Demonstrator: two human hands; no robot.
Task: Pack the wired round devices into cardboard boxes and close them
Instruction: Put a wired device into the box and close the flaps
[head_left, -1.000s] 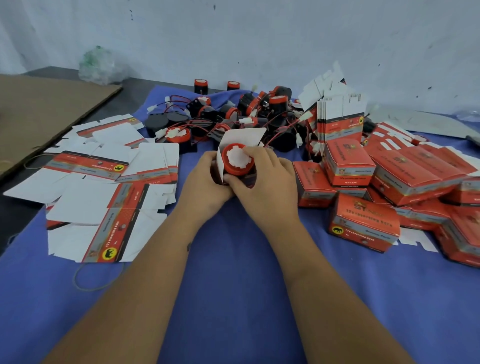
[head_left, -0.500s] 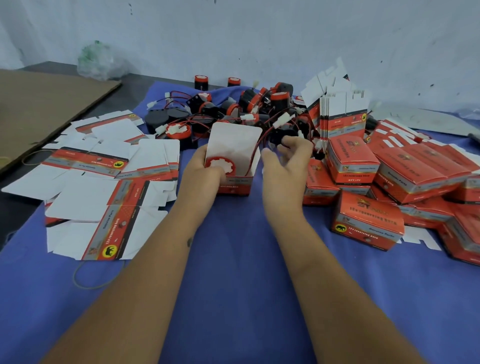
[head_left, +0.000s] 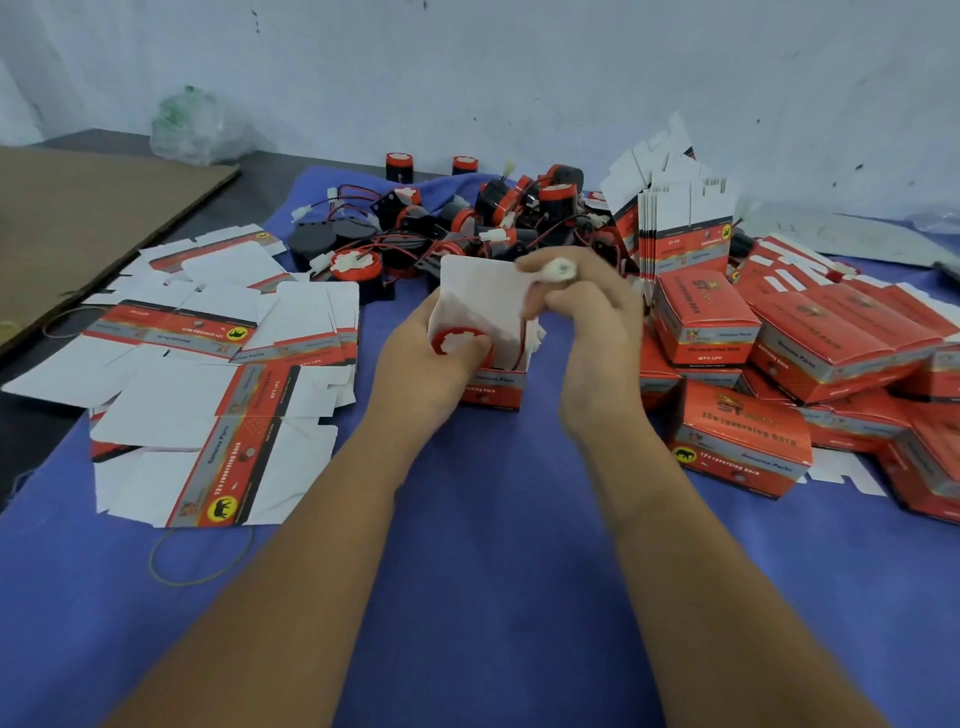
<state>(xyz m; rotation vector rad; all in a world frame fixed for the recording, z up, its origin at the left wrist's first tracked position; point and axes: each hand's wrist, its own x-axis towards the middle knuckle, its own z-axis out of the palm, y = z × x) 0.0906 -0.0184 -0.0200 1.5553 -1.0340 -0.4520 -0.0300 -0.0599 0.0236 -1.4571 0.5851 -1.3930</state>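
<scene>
Red-rimmed round device (head_left: 460, 343) sunk in the open box (head_left: 488, 364), pinned there by the left hand (head_left: 421, 364), fingers curled round the box's left wall and thumb pressing the device's white face. White plug (head_left: 561, 269) pinched between the fingertips of the right hand (head_left: 587, 317), held above the raised white lid flap (head_left: 483, 296), red wire (head_left: 521, 338) trailing down into the box. Probably light, hard plastic for the device: safe to push on its face or rim. Thin and springy for the wire, likely to pop back out; best coiled by the plug, not yanked. Thin card for the box, easily creased, so best held by the walls low down. Further out: flat unfolded cartons (head_left: 208, 374) to the left, closed boxes (head_left: 743, 436) stacked to the right, loose wired devices (head_left: 519, 208) heaped at the far side on blue cloth (head_left: 493, 571).
</scene>
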